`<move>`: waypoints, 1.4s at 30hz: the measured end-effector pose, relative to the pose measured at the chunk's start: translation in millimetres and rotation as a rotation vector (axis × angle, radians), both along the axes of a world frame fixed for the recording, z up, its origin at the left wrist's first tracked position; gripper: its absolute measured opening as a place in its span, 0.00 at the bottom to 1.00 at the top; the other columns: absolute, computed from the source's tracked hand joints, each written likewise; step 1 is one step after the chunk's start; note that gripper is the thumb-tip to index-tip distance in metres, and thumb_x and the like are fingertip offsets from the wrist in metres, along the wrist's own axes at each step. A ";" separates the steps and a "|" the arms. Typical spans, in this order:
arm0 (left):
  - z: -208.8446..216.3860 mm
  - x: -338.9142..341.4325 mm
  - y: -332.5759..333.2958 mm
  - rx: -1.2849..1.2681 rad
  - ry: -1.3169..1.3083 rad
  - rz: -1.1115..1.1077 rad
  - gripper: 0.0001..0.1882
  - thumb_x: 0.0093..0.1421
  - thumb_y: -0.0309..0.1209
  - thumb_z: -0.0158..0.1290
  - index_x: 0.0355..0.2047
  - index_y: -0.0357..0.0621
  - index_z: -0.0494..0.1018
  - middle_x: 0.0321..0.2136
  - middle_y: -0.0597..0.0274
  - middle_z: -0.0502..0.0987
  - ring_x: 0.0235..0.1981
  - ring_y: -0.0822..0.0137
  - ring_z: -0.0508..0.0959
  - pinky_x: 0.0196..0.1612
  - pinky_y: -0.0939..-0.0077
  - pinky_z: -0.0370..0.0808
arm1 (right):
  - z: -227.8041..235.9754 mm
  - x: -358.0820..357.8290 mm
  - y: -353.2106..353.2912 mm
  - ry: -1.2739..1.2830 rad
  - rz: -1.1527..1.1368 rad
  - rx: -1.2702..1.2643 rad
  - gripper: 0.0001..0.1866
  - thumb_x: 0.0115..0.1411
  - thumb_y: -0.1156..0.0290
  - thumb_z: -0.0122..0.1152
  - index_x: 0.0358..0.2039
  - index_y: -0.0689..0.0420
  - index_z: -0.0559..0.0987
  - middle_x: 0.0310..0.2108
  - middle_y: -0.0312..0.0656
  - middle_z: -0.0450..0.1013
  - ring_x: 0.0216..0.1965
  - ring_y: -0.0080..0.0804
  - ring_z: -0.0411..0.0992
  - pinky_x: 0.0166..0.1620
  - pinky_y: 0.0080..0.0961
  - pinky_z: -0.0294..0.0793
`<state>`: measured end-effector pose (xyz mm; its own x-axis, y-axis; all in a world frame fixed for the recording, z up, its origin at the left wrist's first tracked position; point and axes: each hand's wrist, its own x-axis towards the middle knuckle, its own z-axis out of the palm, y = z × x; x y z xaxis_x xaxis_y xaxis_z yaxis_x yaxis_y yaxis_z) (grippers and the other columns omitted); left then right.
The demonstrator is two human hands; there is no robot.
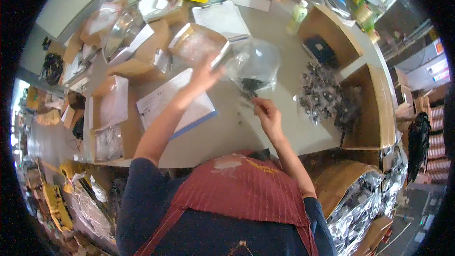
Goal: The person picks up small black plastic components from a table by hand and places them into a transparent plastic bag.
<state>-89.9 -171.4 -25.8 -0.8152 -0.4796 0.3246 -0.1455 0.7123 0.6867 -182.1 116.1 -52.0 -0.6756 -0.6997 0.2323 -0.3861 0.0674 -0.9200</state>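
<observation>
My left hand (204,77) is stretched out over the near edge of a small open carton (192,42) lined with thin clear plastic bags (201,47). Its fingers are apart and a little blurred, with nothing seen in them. Nearer the table's middle, my right hand (269,117) is closed in a pinch; what its fingertips hold is too blurred to name. Just beyond them lie small dark pieces (249,94), at the mouth of a large clear plastic bag (258,61). To the right, many dark bagged parts (324,95) are heaped on the table.
A clipboard with papers (175,104) lies under my left forearm, another clipboard (222,19) farther back. Open cardboard boxes stand at left (111,104) and right (372,104). A bottle (297,14) stands at the back. Below the right edge is a carton of silvery bags (360,199).
</observation>
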 end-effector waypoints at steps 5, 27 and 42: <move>-4.2 44.6 122.4 0.386 -0.274 -0.374 0.22 0.57 0.32 0.61 0.52 0.40 0.73 0.36 0.49 0.81 0.38 0.54 0.83 0.43 0.62 0.77 | 26.5 24.4 13.0 -0.345 0.114 0.039 0.15 0.60 0.79 0.61 0.49 0.61 0.76 0.33 0.46 0.79 0.32 0.33 0.79 0.37 0.28 0.78; -33.3 84.6 177.0 0.592 -0.106 -0.087 0.16 0.61 0.41 0.60 0.26 0.41 0.76 0.21 0.63 0.76 0.23 0.73 0.72 0.29 0.73 0.69 | -23.7 -35.8 37.6 0.635 0.081 0.354 0.17 0.50 0.81 0.56 0.42 0.55 0.77 0.47 0.44 0.73 0.50 0.48 0.70 0.48 0.39 0.76; -19.3 65.2 183.2 0.366 -0.196 -0.095 0.17 0.55 0.45 0.61 0.30 0.42 0.75 0.32 0.53 0.78 0.37 0.52 0.78 0.41 0.60 0.74 | 19.2 6.9 50.9 0.068 0.047 0.106 0.09 0.57 0.83 0.60 0.39 0.62 0.81 0.39 0.46 0.78 0.39 0.38 0.79 0.43 0.30 0.78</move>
